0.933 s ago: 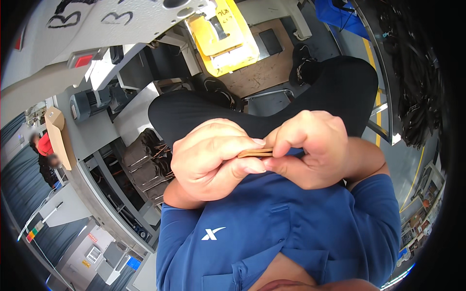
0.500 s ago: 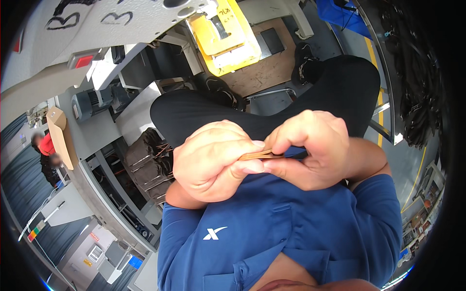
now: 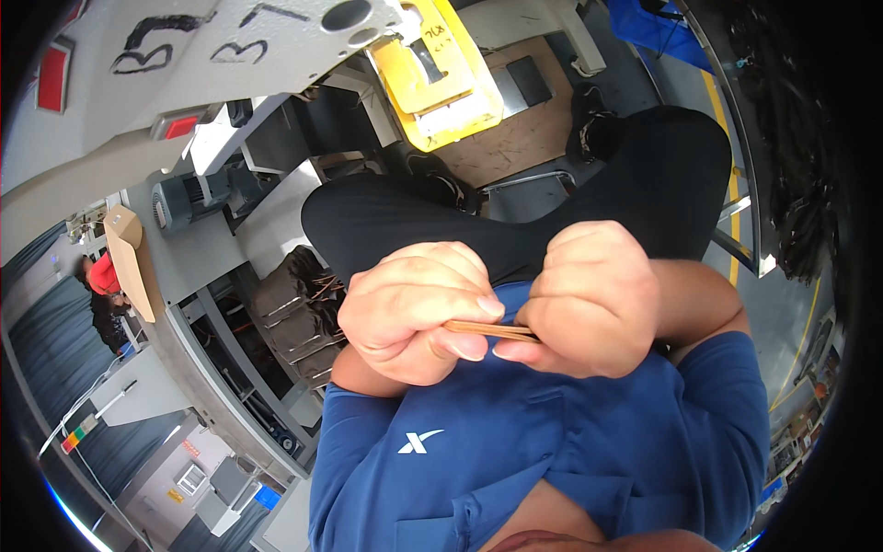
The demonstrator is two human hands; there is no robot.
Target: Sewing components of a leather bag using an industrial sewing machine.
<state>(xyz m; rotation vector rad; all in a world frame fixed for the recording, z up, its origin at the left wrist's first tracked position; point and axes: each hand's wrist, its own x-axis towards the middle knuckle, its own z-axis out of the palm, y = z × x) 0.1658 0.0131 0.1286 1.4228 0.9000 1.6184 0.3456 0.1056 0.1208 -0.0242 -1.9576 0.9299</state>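
Bridging left hand (image 3: pixel 414 311) and right hand (image 3: pixel 593 299) — a brown strip (image 3: pixel 487 328) lies pinched.

Workshop; ribbed motor (image 3: pixel 175 204); signal light (image 3: pixel 79 434); yellow floor line (image 3: pixel 716 103)

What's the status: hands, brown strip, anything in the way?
Left hand and right hand both pinching the brown strip. Strip runs roughly crosswise between them. Right hand hides its right end; blue shirt below in view.
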